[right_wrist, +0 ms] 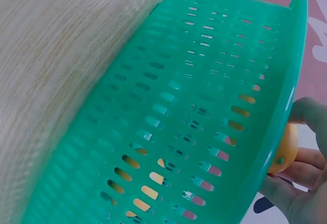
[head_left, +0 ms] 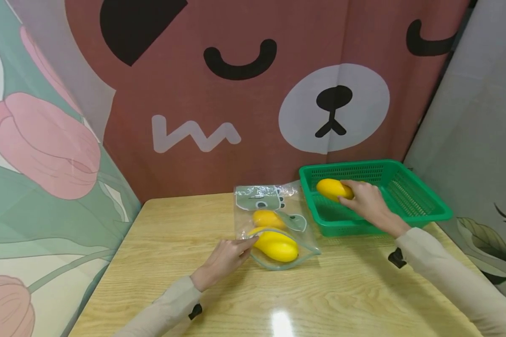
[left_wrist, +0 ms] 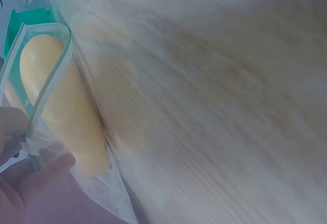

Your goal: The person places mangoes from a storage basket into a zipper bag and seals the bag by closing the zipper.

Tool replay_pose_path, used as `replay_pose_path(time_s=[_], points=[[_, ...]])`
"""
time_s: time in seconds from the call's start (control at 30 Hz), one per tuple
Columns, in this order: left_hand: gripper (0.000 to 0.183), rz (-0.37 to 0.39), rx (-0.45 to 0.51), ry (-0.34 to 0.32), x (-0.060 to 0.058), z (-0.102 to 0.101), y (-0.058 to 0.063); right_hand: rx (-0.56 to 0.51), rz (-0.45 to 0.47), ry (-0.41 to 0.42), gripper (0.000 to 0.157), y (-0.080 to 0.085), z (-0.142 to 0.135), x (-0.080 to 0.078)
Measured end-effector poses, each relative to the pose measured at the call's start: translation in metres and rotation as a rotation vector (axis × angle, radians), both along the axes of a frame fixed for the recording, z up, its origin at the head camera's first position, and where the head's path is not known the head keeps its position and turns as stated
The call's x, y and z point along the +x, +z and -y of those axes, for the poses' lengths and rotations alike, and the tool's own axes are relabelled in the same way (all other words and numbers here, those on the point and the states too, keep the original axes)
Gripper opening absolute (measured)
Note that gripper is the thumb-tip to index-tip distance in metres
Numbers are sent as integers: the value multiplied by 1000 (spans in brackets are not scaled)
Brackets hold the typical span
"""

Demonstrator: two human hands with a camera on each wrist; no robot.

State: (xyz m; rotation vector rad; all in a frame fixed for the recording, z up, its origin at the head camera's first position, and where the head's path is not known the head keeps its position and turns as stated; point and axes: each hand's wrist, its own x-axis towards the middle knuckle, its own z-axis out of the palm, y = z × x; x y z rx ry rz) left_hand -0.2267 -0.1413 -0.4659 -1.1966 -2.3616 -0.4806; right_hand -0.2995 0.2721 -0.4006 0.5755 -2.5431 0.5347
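Observation:
A clear zip bag (head_left: 257,197) with a green animal print lies on the table, its mouth toward me. Inside are a yellow mango (head_left: 278,247) near the opening and another mango (head_left: 266,218) farther back. My left hand (head_left: 225,259) pinches the left side of the bag's rim between thumb and fingers; the left wrist view shows the rim (left_wrist: 51,81) bowed apart beside a mango (left_wrist: 71,111). Over the green basket (head_left: 341,228), my right hand (head_left: 366,200) grips a yellow mango (head_left: 332,189) by its right end. The basket wall partly hides that mango in the right wrist view.
The slotted basket stands at the back right of the wooden table (head_left: 168,243), close beside the bag. Yellow shows through its slots (right_wrist: 148,193) in the right wrist view. A brown curtain (head_left: 185,173) with a bear face hangs behind the table.

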Motion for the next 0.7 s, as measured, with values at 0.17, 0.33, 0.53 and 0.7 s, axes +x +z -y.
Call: replay_pose_path(time_s=[0.17,0.33,0.53,0.7], points=[[42,-6,10,-7,-2,-1,-2,-4,-12,8,45,1,2,4],[43,-10,18,-21,-3,-2,-1,-6,-38,16,44,2,4,7],[43,-4,20,-23,-3,-2,0,-11,-83,47,42,5,8,14],[43,6,17,-17,-2,-1,-1,-11,-123,55,42,8,12,21]])
